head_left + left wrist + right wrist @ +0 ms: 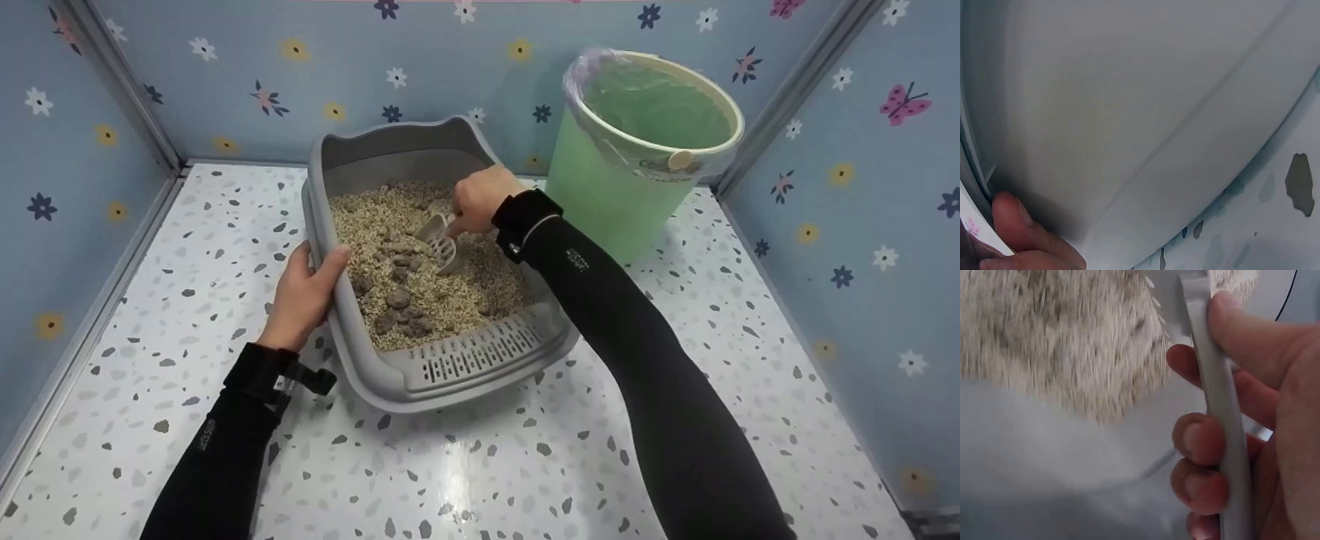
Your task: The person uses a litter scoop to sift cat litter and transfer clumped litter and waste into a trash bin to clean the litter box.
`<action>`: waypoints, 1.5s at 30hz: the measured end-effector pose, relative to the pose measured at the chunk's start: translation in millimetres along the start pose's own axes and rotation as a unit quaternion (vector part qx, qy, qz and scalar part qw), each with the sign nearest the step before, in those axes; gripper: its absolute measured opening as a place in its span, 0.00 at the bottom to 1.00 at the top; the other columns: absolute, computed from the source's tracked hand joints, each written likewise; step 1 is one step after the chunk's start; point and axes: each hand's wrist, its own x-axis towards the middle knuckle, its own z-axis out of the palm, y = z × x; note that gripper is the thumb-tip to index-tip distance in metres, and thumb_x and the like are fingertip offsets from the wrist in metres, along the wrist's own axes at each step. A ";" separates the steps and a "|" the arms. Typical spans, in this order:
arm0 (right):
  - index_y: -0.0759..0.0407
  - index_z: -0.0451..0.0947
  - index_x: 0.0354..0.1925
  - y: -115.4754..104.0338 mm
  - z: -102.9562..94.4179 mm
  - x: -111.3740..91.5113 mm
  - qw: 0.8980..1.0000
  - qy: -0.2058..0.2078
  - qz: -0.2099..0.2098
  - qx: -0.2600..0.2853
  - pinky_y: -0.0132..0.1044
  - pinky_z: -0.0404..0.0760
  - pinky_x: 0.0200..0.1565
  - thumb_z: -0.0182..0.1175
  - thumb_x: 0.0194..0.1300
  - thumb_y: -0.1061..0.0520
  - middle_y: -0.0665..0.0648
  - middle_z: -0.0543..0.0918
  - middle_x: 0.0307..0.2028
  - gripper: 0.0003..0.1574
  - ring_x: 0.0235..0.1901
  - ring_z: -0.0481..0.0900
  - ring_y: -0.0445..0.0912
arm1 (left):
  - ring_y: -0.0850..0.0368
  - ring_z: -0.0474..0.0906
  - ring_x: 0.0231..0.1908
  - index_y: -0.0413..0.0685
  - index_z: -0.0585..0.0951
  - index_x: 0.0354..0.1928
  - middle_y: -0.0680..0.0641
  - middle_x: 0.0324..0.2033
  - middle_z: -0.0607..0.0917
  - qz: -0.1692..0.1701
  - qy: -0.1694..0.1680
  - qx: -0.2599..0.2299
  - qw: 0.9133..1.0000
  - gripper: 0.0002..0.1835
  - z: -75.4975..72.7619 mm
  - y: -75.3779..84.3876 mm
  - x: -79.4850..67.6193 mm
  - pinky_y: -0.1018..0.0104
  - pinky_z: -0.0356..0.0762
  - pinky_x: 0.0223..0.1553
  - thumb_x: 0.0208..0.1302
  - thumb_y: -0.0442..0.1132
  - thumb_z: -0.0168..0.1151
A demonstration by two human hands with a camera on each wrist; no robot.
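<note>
A grey litter box holds beige litter with several darker clumps toward its left and front. My left hand grips the left rim, thumb on top; in the left wrist view its fingers curl under the rim beside the box's outer wall. With my right hand I hold a slotted litter scoop, its head down at the litter near the middle. The right wrist view shows fingers wrapped round the scoop's handle and the thumb along it.
Behind and to the right of the box stands a green bin lined with a thin plastic bag. Blue flowered panels enclose the back and sides. The speckled white surface lies under the box.
</note>
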 end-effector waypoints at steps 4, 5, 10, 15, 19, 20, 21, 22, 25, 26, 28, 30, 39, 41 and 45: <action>0.48 0.60 0.21 -8.8 19.6 8.6 0.996 -0.020 -0.027 0.080 0.39 0.51 0.31 0.65 0.81 0.31 0.48 0.54 0.20 0.40 0.20 0.51 0.44 | 0.62 0.72 0.20 0.47 0.65 0.80 0.46 0.35 0.77 -0.003 -0.002 0.002 1.000 0.44 0.0 -1.3 -0.2 0.66 0.73 0.16 0.79 0.70 0.63; 0.48 0.60 0.22 -11.0 24.1 10.6 0.994 -0.023 -0.032 0.099 0.38 0.51 0.32 0.65 0.81 0.32 0.48 0.55 0.20 0.39 0.21 0.51 0.44 | 0.63 0.72 0.19 0.47 0.65 0.80 0.46 0.35 0.76 -0.003 -0.003 0.003 1.000 0.45 0.0 -1.2 -0.1 0.66 0.73 0.16 0.78 0.70 0.63; 0.49 0.60 0.22 -20.1 39.1 16.8 0.986 -0.023 -0.042 0.158 0.37 0.50 0.31 0.66 0.81 0.34 0.47 0.56 0.21 0.38 0.21 0.51 0.43 | 0.62 0.73 0.20 0.47 0.64 0.82 0.45 0.36 0.77 -0.003 -0.001 0.009 1.000 0.47 0.2 1.1 -1.2 0.65 0.75 0.17 0.77 0.72 0.63; 0.49 0.60 0.22 -28.3 48.6 17.9 0.974 -0.033 -0.042 0.219 0.35 0.52 0.31 0.66 0.82 0.36 0.47 0.56 0.21 0.38 0.20 0.51 0.42 | 0.63 0.69 0.17 0.47 0.65 0.79 0.48 0.30 0.74 0.004 0.001 0.000 1.000 0.47 -0.9 1.3 -2.4 0.66 0.71 0.15 0.76 0.73 0.63; 0.49 0.61 0.23 -33.0 57.9 18.0 0.964 -0.032 -0.038 0.262 0.35 0.53 0.32 0.65 0.83 0.35 0.46 0.57 0.21 0.37 0.20 0.53 0.42 | 0.65 0.61 0.14 0.47 0.67 0.74 0.52 0.24 0.70 0.010 0.000 -0.016 1.000 0.43 -0.7 0.1 -2.1 0.68 0.64 0.13 0.77 0.72 0.64; 0.49 0.61 0.22 -33.4 60.4 18.5 0.962 -0.028 -0.038 0.270 0.35 0.53 0.32 0.65 0.83 0.36 0.47 0.57 0.21 0.37 0.20 0.52 0.42 | 0.65 0.62 0.14 0.47 0.67 0.75 0.53 0.24 0.70 0.010 0.000 -0.017 1.000 0.43 -0.7 -0.1 -2.0 0.68 0.64 0.13 0.77 0.72 0.64; 0.49 0.61 0.22 -33.6 62.8 19.3 0.960 -0.023 -0.037 0.278 0.35 0.53 0.31 0.65 0.83 0.36 0.46 0.57 0.20 0.37 0.20 0.53 0.42 | 0.65 0.62 0.14 0.47 0.66 0.76 0.53 0.25 0.71 0.009 0.001 -0.017 1.000 0.44 -0.7 -0.1 -2.1 0.68 0.64 0.13 0.77 0.72 0.64; 0.49 0.61 0.21 -33.6 64.7 19.9 0.956 -0.019 -0.039 0.290 0.35 0.53 0.31 0.66 0.83 0.37 0.46 0.57 0.20 0.37 0.20 0.53 0.42 | 0.65 0.63 0.15 0.47 0.66 0.77 0.53 0.25 0.71 0.008 0.002 -0.016 1.000 0.44 -0.6 0.0 -2.2 0.68 0.65 0.13 0.77 0.72 0.64; 0.48 0.62 0.20 -33.0 69.6 21.4 0.948 -0.012 -0.046 0.315 0.34 0.53 0.30 0.67 0.83 0.39 0.45 0.58 0.19 0.38 0.19 0.54 0.41 | 0.65 0.63 0.15 0.48 0.66 0.78 0.53 0.25 0.71 0.003 0.002 -0.017 1.000 0.44 -0.5 0.3 -2.3 0.68 0.65 0.13 0.77 0.71 0.64; 0.48 0.62 0.20 -32.6 70.7 21.7 0.946 -0.010 -0.049 0.320 0.34 0.53 0.29 0.67 0.83 0.39 0.45 0.58 0.18 0.38 0.19 0.54 0.41 | 0.65 0.62 0.14 0.48 0.66 0.78 0.53 0.24 0.71 0.003 0.002 -0.018 1.000 0.43 -0.4 0.5 -2.0 0.68 0.64 0.13 0.77 0.70 0.64; 0.48 0.62 0.19 -31.7 71.2 21.3 0.942 -0.007 -0.052 0.332 0.34 0.54 0.29 0.67 0.83 0.40 0.45 0.59 0.18 0.38 0.18 0.55 0.41 | 0.65 0.61 0.14 0.48 0.67 0.76 0.54 0.23 0.71 0.002 0.001 -0.020 1.000 0.42 -0.1 0.9 -1.7 0.69 0.63 0.13 0.77 0.70 0.65; 0.47 0.63 0.18 -30.8 71.3 20.6 0.938 -0.007 -0.052 0.343 0.34 0.54 0.28 0.67 0.82 0.40 0.45 0.59 0.17 0.38 0.17 0.55 0.40 | 0.65 0.61 0.13 0.48 0.67 0.75 0.55 0.23 0.71 0.000 0.000 -0.021 1.000 0.42 0.1 1.4 -1.5 0.69 0.62 0.12 0.77 0.71 0.65; 0.47 0.65 0.19 -23.7 71.2 21.6 0.939 -0.007 -0.053 0.340 0.35 0.56 0.31 0.66 0.83 0.39 0.46 0.62 0.18 0.36 0.19 0.57 0.41 | 0.64 0.68 0.16 0.48 0.65 0.79 0.51 0.28 0.75 -0.004 0.003 -0.018 1.000 0.45 0.1 -0.7 1.1 0.68 0.68 0.15 0.77 0.70 0.65; 0.47 0.64 0.20 -23.5 69.8 19.4 0.946 0.005 -0.048 0.319 0.35 0.55 0.32 0.66 0.83 0.39 0.46 0.61 0.21 0.36 0.21 0.57 0.42 | 0.64 0.68 0.17 0.47 0.64 0.80 0.51 0.29 0.76 -0.005 0.003 -0.019 1.000 0.45 -0.2 -0.9 1.3 0.68 0.68 0.15 0.77 0.70 0.65; 0.47 0.63 0.21 -25.6 67.9 13.3 0.961 0.029 -0.032 0.275 0.36 0.57 0.38 0.65 0.83 0.35 0.46 0.61 0.24 0.36 0.24 0.58 0.43 | 0.64 0.65 0.15 0.48 0.65 0.78 0.51 0.27 0.73 -0.001 -0.001 -0.016 1.000 0.43 -0.9 -1.1 0.8 0.68 0.66 0.14 0.78 0.69 0.64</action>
